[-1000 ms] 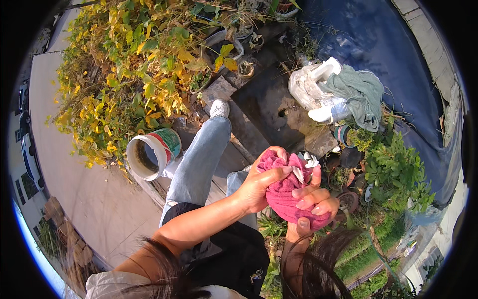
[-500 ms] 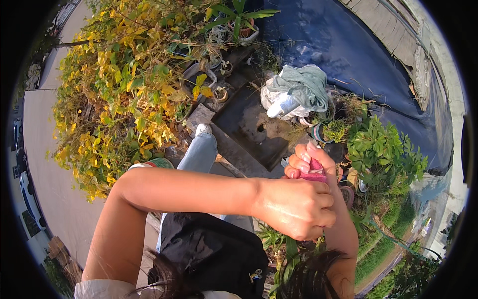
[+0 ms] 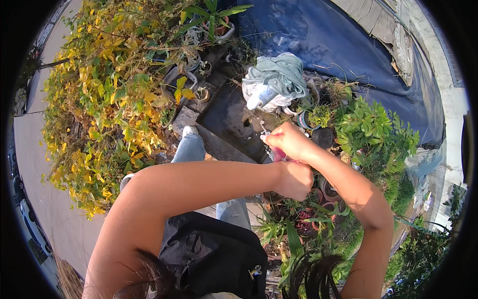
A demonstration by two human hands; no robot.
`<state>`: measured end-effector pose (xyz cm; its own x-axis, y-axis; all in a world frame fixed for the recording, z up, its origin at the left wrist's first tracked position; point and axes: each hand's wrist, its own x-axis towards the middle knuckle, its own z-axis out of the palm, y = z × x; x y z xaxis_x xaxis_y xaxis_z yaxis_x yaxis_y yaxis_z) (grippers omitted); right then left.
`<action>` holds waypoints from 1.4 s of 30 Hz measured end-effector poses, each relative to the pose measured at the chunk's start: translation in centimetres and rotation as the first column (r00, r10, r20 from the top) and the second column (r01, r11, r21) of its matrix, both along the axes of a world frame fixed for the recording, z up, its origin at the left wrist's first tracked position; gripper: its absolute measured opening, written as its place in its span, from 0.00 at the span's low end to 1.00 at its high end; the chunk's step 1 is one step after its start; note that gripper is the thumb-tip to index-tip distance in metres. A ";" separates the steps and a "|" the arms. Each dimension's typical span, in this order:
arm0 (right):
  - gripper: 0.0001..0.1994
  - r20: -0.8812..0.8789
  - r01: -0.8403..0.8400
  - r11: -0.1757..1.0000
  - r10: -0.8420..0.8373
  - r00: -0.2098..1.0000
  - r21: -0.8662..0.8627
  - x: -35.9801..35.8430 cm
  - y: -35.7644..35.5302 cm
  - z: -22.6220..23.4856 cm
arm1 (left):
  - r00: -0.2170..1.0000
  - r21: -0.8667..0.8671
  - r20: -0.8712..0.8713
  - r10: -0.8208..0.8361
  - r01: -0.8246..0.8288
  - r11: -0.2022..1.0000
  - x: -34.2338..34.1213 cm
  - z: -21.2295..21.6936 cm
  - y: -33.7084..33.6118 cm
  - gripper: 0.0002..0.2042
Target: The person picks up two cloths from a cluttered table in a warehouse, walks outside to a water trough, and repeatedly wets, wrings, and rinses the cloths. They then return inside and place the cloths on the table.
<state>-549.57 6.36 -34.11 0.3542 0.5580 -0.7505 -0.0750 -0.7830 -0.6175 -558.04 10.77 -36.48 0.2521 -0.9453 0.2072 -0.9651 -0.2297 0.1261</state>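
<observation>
A wet pink cloth [image 3: 278, 154] is bunched and twisted between my two hands, over the near right edge of a dark sunken basin [image 3: 228, 112]. My left hand [image 3: 297, 180] is closed around its lower end, the forearm reaching across from the left. My right hand [image 3: 291, 142] is closed round the upper part, its wrist close above my left hand. Pale water drops [image 3: 263, 130] show beside the right hand's fingers. Much of the cloth is hidden inside my fists.
A grey-green cloth [image 3: 284, 74] lies over a white bundle behind the basin. Yellow-leaved bushes [image 3: 109, 99] stand at the left, a leafy green plant [image 3: 373, 124] and several pots at the right. Dark blue sheeting [image 3: 323, 40] spreads at the back.
My right hand has turned over, its back now facing up, and both hands have moved up and left in view. Water drops now show by the cloth. The view has shifted slightly.
</observation>
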 end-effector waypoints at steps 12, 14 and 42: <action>0.22 0.196 -0.047 0.963 0.101 0.975 -0.264 -2.1 -1.4 -8.3 | 0.955 0.494 -0.267 0.127 0.022 0.869 1.5 -9.4 -6.8 0.08; 0.22 0.242 -0.035 0.972 0.092 0.966 -0.231 -2.0 -1.6 -8.7 | 0.958 0.548 -0.253 0.133 0.029 0.836 2.0 -9.8 -7.3 0.08; 0.38 -0.416 0.930 0.278 -0.837 0.357 0.240 12.0 0.7 -11.2 | 0.409 -0.470 -0.710 0.573 -0.881 0.047 -2.2 -6.1 11.6 0.13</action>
<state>-537.58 7.04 -45.28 0.7095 0.2131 -0.6718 -0.7025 0.1371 -0.6984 -560.20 22.35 -42.56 0.8871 0.2699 0.3743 -0.2225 -0.4606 0.8593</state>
